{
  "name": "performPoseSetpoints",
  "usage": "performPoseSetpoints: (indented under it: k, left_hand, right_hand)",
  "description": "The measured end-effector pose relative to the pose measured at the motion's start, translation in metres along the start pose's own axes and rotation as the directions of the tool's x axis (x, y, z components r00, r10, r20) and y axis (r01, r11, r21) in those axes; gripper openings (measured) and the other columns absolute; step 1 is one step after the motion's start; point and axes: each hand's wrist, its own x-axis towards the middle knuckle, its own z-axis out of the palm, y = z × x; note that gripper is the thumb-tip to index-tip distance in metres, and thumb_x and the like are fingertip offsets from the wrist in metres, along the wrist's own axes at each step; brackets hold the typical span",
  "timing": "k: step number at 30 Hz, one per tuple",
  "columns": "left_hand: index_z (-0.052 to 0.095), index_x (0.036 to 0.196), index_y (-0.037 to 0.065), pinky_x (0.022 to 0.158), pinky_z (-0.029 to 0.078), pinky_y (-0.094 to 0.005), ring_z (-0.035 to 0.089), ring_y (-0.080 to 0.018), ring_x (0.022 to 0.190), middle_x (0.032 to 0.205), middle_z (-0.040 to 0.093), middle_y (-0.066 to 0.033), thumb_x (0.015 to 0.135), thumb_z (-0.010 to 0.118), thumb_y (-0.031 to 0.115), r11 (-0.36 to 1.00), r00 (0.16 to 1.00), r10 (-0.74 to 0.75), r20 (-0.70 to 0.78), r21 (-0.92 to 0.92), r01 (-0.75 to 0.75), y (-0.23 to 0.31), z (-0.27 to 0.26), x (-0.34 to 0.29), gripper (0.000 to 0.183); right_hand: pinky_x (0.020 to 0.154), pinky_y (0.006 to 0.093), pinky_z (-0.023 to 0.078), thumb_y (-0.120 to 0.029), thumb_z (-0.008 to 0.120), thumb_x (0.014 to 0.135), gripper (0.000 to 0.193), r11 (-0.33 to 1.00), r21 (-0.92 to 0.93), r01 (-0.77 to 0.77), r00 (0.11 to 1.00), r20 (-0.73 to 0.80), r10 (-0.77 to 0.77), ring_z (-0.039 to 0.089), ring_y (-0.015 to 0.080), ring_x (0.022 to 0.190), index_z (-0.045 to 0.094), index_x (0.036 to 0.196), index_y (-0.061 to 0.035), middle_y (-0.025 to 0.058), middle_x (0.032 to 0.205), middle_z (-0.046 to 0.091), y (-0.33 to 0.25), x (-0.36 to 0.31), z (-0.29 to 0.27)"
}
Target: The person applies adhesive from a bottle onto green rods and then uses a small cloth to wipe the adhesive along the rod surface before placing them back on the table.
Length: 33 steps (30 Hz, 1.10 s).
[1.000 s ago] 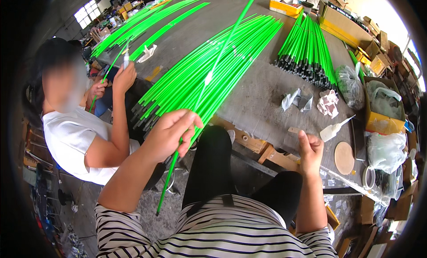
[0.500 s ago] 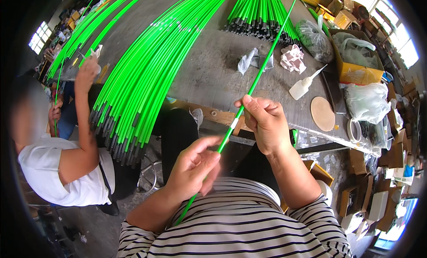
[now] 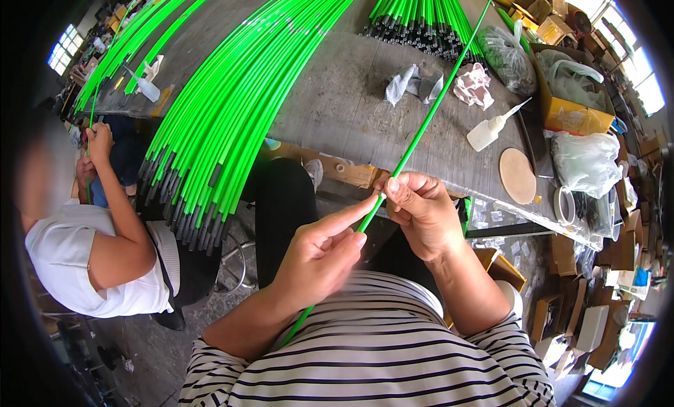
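A long, thin green rod [image 3: 432, 116] slants from my lap up over the workbench. My right hand [image 3: 427, 217] pinches it between thumb and bent fingers. Lower down, my left hand [image 3: 316, 256] is closed round the same rod, its index finger stretched along it toward the right fingertips. A small white band on the rod shows only as a bit of white at the right thumb; the fingers mostly cover it. The rod's lower end passes under my left wrist, close to my striped shirt.
Green rods with black ends [image 3: 232, 126] overhang the bench [image 3: 330, 119]; another bundle [image 3: 421, 28] lies at the back. Right of my rod are rags [image 3: 414, 84], crumpled paper [image 3: 474, 85], a squeeze bottle [image 3: 486, 132], a round disc [image 3: 518, 175] and a yellow box [image 3: 576, 116]. A co-worker [image 3: 91, 259] sits at left holding a rod.
My hands have come closer together on the rod, the left index finger reaching up over the white band. The co-worker's raised hand has come down from the bench to their rod.
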Motion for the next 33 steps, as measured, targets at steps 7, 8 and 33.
performPoseSetpoints:
  k: [7,8,33]
  left_hand:
    - [0.038,0.13,0.009,0.039,0.023,-0.016,0.029,0.0009,0.043,0.053,0.036,0.008,0.088,0.044,0.002,1.0,1.0,0.001,-0.014,0.01,-0.001,-0.005,-0.001,0.003,0.043]
    - [0.038,0.13,0.008,0.039,0.024,-0.016,0.029,0.0009,0.043,0.053,0.037,0.0081,0.088,0.044,0.002,1.0,1.0,0.0,-0.012,0.002,0.0,-0.006,-0.001,0.004,0.043]
    - [0.036,0.131,0.008,0.037,0.022,-0.0162,0.028,0.0008,0.041,0.051,0.034,0.0082,0.089,0.044,0.004,0.999,0.999,-0.039,-0.038,-0.025,0.038,-0.005,-0.002,0.012,0.044]
  right_hand:
    - [0.046,0.0181,0.025,-0.018,0.067,0.078,0.019,1.0,0.027,0.004,0.999,-0.049,-0.002,0.034,0.0042,0.052,0.063,0.082,0.0002,-0.0009,0.064,0.052,0.006,-0.002,0.003]
    - [0.046,0.0188,0.026,-0.018,0.066,0.078,0.019,1.0,0.025,0.006,0.999,-0.053,-0.005,0.034,0.0051,0.051,0.063,0.082,0.0008,-0.0004,0.062,0.051,0.007,-0.001,0.003]
    - [0.063,0.0193,0.041,-0.013,0.064,0.08,0.021,0.742,-0.549,0.385,0.684,-0.371,-0.628,0.049,0.0066,0.067,0.06,0.095,0.0006,-0.0006,0.074,0.055,-0.015,0.012,-0.038]
